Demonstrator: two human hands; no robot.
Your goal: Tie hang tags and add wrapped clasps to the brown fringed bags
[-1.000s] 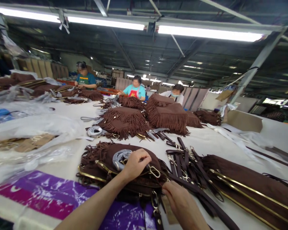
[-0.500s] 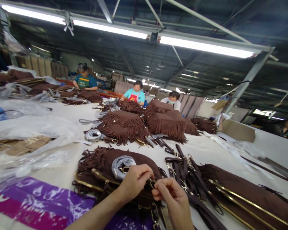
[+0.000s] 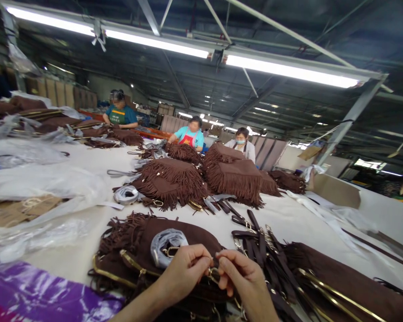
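My left hand (image 3: 185, 271) and my right hand (image 3: 243, 276) meet at the bottom centre, both pinched on a small gold metal clasp (image 3: 212, 273). The clasp sits over a brown fringed suede bag (image 3: 137, 232) with gold trim, lying on the white table (image 3: 289, 217). A roll of grey tape (image 3: 164, 243) rests on the bag just left of my left hand. To the right of my right hand lies a bundle of brown straps (image 3: 260, 241) with metal buckles.
Piles of brown fringed bags (image 3: 233, 174) fill the table's middle. Clear plastic bags (image 3: 36, 179) lie at the left, purple plastic (image 3: 36, 293) at the bottom left. Flat brown pieces with gold trim (image 3: 339, 281) lie at the right. Three people work at the far side.
My right hand came up from beside the bag to meet my left hand at the clasp. The view shifted, so the bag sits lower in the frame.
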